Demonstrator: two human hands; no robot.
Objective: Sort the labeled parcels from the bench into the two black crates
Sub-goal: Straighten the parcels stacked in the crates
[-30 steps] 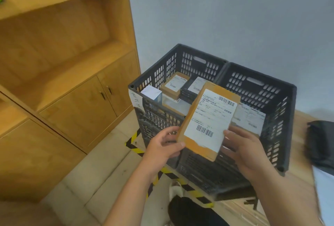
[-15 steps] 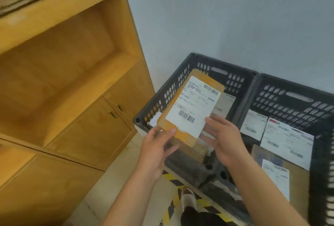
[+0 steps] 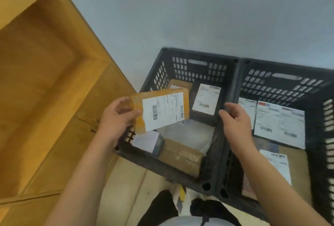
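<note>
My left hand (image 3: pixel 117 117) grips a flat brown parcel (image 3: pixel 160 110) with a white barcode label, holding it over the left rim of the left black crate (image 3: pixel 189 63). That crate holds several labelled parcels, among them a dark box with a white label (image 3: pixel 206 101) and a taped brown box (image 3: pixel 180 155). My right hand (image 3: pixel 235 119) hovers with relaxed fingers over the wall shared by the two crates and holds nothing. The right black crate (image 3: pixel 282 79) contains large flat parcels with white labels (image 3: pixel 278 122).
A wooden cabinet (image 3: pixel 59 117) with shelves and doors stands close on the left. A grey wall (image 3: pixel 198 8) runs behind the crates. The floor (image 3: pixel 126 180), my dark trousers and yellow-black tape show below the crates.
My right hand has let go of the parcel and moved right. My left hand alone has turned the parcel sideways and lowered it toward the left crate. The view has tilted down over the crates.
</note>
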